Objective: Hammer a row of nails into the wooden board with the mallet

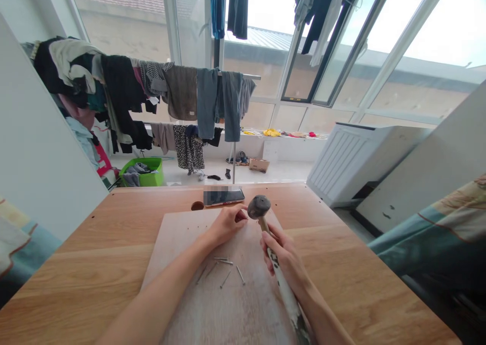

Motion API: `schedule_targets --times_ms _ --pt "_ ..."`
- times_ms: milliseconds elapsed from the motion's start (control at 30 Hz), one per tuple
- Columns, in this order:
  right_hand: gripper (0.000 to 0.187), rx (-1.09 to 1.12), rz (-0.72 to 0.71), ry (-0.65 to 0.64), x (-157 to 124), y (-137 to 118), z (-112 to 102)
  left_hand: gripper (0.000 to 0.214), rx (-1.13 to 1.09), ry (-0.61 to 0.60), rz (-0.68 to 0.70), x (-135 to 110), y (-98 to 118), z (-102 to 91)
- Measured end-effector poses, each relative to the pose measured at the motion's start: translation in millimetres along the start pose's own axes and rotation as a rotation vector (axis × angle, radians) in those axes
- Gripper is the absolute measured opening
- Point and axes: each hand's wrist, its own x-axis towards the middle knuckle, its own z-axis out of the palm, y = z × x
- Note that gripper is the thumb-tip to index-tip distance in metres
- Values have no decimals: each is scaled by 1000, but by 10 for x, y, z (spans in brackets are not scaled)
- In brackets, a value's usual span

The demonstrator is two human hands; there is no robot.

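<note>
Two bare hands on my head view, both working over the light-brown wood-grain table (pixel 341 264). Right grip (pixel 281 252) is clenched around the upper handle of a long-handled hammer (pixel 280 279) with a dark rounded head and worn, white-and-dark paint on the shaft. Head is up at the far end, over the right part of a pale, whitish rectangular wooden board (pixel 212 314); shaft slants back toward me, just left of the right forearm.

Left grip (pixel 228 224): fingers curled and pinched together near the board's far edge, just left of the hammer head. Can't tell if anything is between the fingertips, or whether fingers and head touch.

Board lies flat on the table. Six thin silver-grey metal nails (pixel 225 279) lie loose on it between the forearms, pointing various ways, two nearly side by side. Few small dark spots on the board left of the left wrist; too small for me to identify.

Past the board's far edge: flat black rectangular phone-like device (pixel 228 197), partly pixelated, with a round dark hole (pixel 197 206) in the table to its left. Beyond, bright-green plastic basket (pixel 154 175) with grey clothing in it.
</note>
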Motion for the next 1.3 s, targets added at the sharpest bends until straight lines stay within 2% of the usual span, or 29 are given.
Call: schedule_targets --times_ms 467,733,900,1000,1100,1167,1233,1300 --pt "30 -64 -45 -24 -19 -42 22 32 4 -11 -5 4 -6 0" --pt "31 -114 -22 -38 -31 -80 62 21 57 1 6 4 38 -14" --pt "32 -107 -25 -14 -26 -74 71 25 46 -21 -3 15 2 1" --pt "31 -81 -32 12 -20 -64 48 30 83 -15 -11 -4 41 -61" --pt "32 -51 -28 59 -12 -54 11 33 271 -74 116 -155 304 -193" --pt "33 -42 -32 98 -8 -49 -10 30 442 -238 311 -344 567 -261" --pt "35 -42 -43 119 -5 -46 -20 19 650 -396 514 -568 795 -261" --pt "35 -45 -54 120 -7 -45 -17 12 869 -443 623 -777 911 -183"
